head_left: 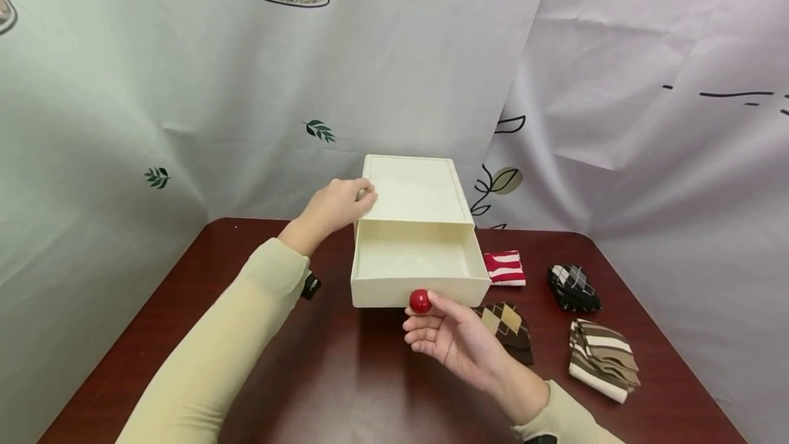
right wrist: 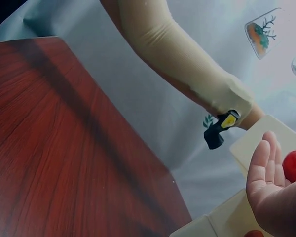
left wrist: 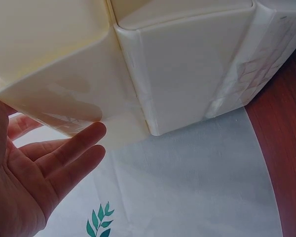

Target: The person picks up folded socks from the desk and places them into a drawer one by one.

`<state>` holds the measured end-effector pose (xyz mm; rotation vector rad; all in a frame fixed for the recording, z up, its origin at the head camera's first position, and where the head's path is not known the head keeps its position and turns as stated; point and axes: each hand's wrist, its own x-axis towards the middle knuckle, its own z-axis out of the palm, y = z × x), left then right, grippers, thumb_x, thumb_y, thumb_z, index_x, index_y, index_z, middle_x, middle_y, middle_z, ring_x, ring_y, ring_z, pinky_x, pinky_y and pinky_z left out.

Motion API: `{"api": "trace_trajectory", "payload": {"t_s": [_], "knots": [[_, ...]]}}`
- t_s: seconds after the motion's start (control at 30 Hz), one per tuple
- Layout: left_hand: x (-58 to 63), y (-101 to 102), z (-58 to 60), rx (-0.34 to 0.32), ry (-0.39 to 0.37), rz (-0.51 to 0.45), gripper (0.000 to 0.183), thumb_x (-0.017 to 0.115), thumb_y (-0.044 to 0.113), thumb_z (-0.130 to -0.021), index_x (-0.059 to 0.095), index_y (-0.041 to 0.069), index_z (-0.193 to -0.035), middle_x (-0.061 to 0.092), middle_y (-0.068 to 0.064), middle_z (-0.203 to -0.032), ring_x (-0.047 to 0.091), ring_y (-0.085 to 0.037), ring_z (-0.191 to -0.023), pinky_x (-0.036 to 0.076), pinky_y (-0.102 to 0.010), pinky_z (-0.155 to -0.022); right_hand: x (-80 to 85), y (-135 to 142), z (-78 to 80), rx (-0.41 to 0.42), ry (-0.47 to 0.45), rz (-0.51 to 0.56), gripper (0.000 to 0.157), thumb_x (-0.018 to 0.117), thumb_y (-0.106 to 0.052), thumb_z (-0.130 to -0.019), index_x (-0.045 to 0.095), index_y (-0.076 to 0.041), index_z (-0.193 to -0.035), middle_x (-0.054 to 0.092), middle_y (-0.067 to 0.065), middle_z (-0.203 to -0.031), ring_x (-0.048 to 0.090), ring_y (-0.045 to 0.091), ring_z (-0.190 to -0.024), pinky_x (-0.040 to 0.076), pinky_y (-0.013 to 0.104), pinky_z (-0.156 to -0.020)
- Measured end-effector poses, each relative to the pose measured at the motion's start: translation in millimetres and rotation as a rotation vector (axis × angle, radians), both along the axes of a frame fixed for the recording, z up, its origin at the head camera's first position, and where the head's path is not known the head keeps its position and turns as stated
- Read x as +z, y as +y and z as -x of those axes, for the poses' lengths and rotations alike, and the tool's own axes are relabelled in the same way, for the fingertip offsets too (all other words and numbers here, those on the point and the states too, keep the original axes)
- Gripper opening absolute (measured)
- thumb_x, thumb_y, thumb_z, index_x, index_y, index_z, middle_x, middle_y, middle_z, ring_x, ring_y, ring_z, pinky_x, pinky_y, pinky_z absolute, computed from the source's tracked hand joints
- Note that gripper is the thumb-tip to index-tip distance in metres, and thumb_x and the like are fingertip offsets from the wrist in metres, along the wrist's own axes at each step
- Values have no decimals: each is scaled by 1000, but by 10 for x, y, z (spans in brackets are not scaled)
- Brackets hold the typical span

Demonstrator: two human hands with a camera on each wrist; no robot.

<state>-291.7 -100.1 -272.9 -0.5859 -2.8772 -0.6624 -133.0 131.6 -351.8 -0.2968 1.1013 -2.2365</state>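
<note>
A cream drawer box (head_left: 416,187) stands at the back of the table with its drawer (head_left: 419,292) pulled out toward me; the drawer's inside shows bare. On the drawer front is a round red knob (head_left: 420,301), pinched between the thumb and index finger of my right hand (head_left: 465,348), its other fingers loosely bent below. My left hand (head_left: 335,204) rests against the box's upper left edge. Seen from the left wrist, the fingers (left wrist: 71,153) of that hand reach fairly straight along the box's side. A second red round thing (right wrist: 254,233) peeks in at the right wrist view's bottom edge.
Right of the box lie a red-and-white striped folded sock (head_left: 505,268), a brown argyle one (head_left: 514,338) partly behind my right hand, a black argyle bundle (head_left: 573,288) and a brown striped pair (head_left: 604,358). A printed white curtain (head_left: 401,74) hangs behind the dark red table (head_left: 345,389).
</note>
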Motion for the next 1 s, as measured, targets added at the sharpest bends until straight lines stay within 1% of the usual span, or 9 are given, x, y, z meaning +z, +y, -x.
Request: {"api": "trace_trajectory", "payload": {"t_s": [0.2,0.27,0.47,0.6,0.67,0.77,0.87,1.0], "knots": [[8,2,-6,2,-2,3,39,42,37,-96,57,15,-124,63,-5,-108,57,-20,-74,46,-40,-72,-37,19,10,20,16,12,40,34,-28,-101,64,-2,-102,68,8,-89,65,18,-82,48,30,-80],[8,3,-6,2,-7,2,39,42,37,-96,57,15,-124,63,-5,-109,57,-20,-74,46,-40,-72,-54,26,7,29,3,28,41,33,-28,-101,64,-1,-104,68,9,-90,65,20,-83,48,31,-81],[6,2,-8,5,-4,-4,39,42,37,-96,57,15,-124,63,-5,-110,56,-20,-75,45,-40,-72,-129,67,-22,96,-26,74,46,26,-31,-102,59,0,-111,67,11,-96,64,23,-88,47,34,-85],[-1,-6,0,6,3,-11,37,42,37,-95,58,16,-122,63,-4,-107,56,-20,-74,45,-40,-71,-181,107,-52,131,-5,70,46,24,-31,-102,56,-1,-113,66,11,-99,64,24,-89,47,35,-84],[-4,-9,2,5,3,-17,37,42,37,-95,58,16,-121,64,-4,-105,56,-21,-74,45,-40,-70,-210,139,-69,144,0,51,45,24,-32,-102,55,-2,-114,66,10,-99,63,23,-89,47,35,-82],[-11,-13,4,5,0,-24,36,43,37,-95,58,16,-120,64,-4,-103,56,-21,-74,45,-40,-70,-256,207,-94,178,26,3,44,23,-31,-102,56,-4,-115,65,8,-101,63,22,-90,47,35,-80],[-15,-15,0,4,-1,-28,35,43,37,-95,58,16,-119,64,-4,-101,56,-21,-73,44,-39,-70,-303,306,-119,189,67,-43,43,23,-28,-103,57,-5,-115,65,7,-102,63,21,-91,48,35,-80],[-9,-10,-5,-3,-1,-34,35,43,36,-95,58,16,-119,63,-3,-98,55,-20,-71,44,-39,-69,-371,490,-154,147,146,-68,40,24,-19,-103,58,-4,-117,65,9,-102,63,22,-91,49,35,-79]]}}
